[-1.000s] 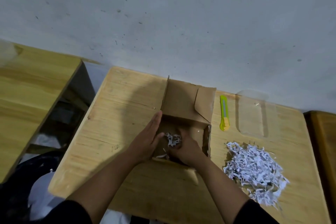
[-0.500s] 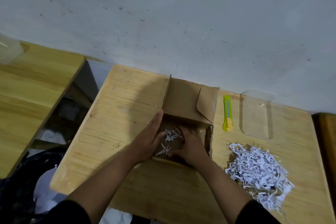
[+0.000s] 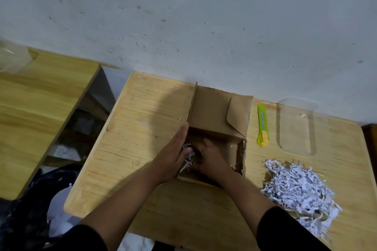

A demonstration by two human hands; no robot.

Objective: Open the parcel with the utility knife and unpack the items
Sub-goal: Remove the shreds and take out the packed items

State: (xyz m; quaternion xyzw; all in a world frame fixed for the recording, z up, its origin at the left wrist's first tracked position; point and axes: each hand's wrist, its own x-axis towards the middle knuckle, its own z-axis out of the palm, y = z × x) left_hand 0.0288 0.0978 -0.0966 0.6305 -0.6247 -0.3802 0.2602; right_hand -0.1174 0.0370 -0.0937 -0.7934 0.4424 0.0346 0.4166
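A brown cardboard parcel stands open in the middle of the wooden table, its lid flap tilted up at the back. Both hands reach inside it. My left hand lies with straight fingers along the box's left wall, pressing against shredded white paper. My right hand is curled down over the same shreds, scooping them toward the left hand. The box floor under the hands is hidden. A green-and-yellow utility knife lies on the table just right of the box, untouched.
A heap of shredded paper lies at the right front of the table. Behind it sits a clear plastic container. A second wooden table stands to the left across a gap, with a dark bag on the floor below.
The right hand has slid left inside the box, pushing the shreds against the left palm. The left hand stays at the box's left wall. The view has shifted slightly.
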